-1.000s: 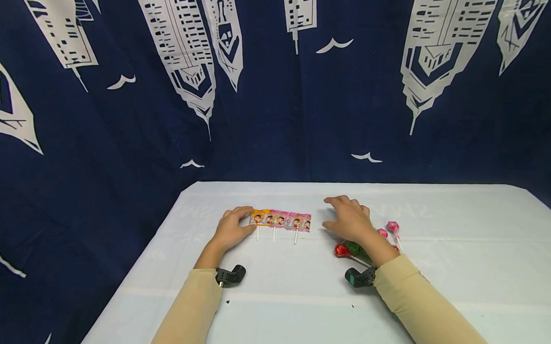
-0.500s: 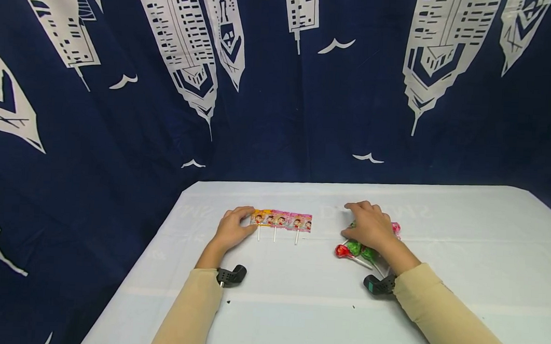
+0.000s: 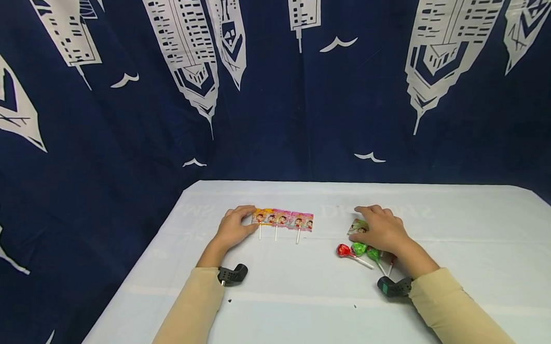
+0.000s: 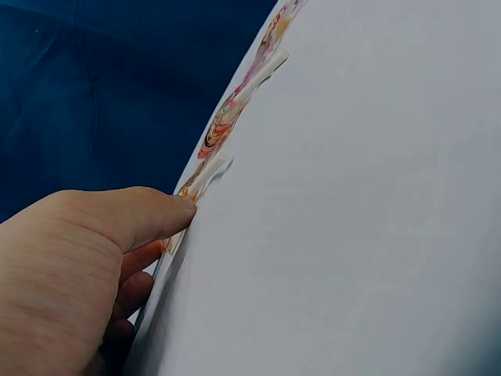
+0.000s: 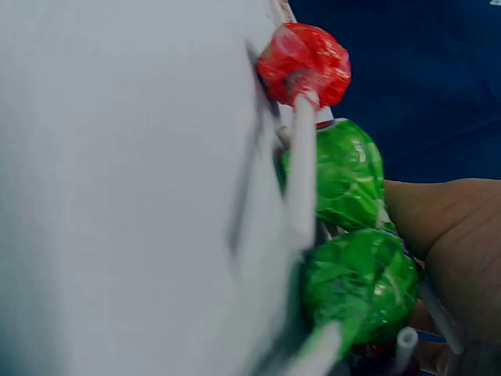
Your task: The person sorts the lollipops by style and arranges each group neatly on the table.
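Note:
A row of flat-wrapped lollipops lies on the white table in the head view, sticks toward the person. My left hand holds the orange-wrapped flat lollipop at the row's left end, thumb at its lower edge and fingers at the upper one. Right of the row, my right hand reaches over a green flat packet, thumb and forefinger spread either side of it. Below that hand lie a red round lollipop and two green round lollipops. Other candies are partly hidden under the right hand.
The white table ends at a dark blue curtain printed with white buildings. A small dark speck lies near the left wrist. Black camera bands sit on both wrists.
My right hand has moved right, away from the row and onto the candy pile; the green flat packet now shows between its thumb and forefinger. The left hand stays at the row's end.

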The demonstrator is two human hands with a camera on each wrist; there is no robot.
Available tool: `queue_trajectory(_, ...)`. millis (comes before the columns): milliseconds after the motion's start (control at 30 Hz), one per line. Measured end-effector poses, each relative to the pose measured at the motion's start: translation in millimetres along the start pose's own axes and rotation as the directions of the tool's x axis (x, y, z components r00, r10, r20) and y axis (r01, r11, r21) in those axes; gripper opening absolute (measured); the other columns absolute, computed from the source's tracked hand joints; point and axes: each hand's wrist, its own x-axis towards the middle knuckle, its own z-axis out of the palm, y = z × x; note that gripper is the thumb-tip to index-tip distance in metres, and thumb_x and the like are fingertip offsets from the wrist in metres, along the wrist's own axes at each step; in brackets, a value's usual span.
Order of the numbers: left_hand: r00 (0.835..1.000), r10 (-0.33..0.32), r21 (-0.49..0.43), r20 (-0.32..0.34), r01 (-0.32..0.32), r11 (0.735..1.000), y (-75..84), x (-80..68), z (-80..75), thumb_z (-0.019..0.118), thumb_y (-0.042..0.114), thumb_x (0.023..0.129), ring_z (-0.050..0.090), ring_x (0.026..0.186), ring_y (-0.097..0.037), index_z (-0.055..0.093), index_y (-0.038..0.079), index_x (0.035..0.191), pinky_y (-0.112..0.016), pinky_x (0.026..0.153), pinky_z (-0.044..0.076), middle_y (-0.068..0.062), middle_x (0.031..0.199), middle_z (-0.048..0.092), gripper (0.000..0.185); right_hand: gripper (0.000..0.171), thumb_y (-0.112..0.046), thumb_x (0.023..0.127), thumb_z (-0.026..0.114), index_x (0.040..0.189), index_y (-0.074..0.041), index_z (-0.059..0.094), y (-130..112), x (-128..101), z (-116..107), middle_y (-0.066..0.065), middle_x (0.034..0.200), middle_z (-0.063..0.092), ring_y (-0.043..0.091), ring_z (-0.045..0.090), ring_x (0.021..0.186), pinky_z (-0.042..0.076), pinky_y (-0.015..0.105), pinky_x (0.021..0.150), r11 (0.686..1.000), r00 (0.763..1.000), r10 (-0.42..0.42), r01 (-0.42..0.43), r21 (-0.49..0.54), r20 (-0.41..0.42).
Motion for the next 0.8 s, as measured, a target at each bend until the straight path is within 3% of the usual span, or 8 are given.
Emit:
queue_trajectory(267, 1.000, -0.026, -0.014, 0.012, 0.026, 1.000, 1.9, -0.1, 1.0, 0.070, 0.027, 0.084, 0.044, 0.126, -0.025, 0.058, 0.019, 0.133, -0.045, 0.108, 0.034, 0.002, 0.142, 0.053, 0.051, 0.081, -0.054, 0.076, 0.072, 0.134, -0.001, 0.052, 5.2, -2.3, -0.2, 0.027, 0.130, 0.049, 0.044, 0.046, 0.112, 0.034, 0.064, 0.090, 1.000, 1.000, 0.024, -0.024, -0.014, 0.004)
queue_trajectory(800, 1.000, -0.026, -0.025, 0.006, 0.026, 0.999, 1.7, -1.1, -0.2, 0.070, 0.027, 0.084, 0.045, 0.125, -0.025, 0.058, 0.019, 0.133, -0.045, 0.107, 0.035, 0.002, 0.141, 0.053, 0.051, 0.071, -0.055, 0.074, 0.073, 0.124, -0.006, 0.060, 9.2, -1.6, 4.6, 0.021, 0.115, 0.058, 0.040, 0.048, 0.103, 0.034, 0.061, 0.087, 0.999, 0.998, 0.037, -0.037, 0.012, -0.045)
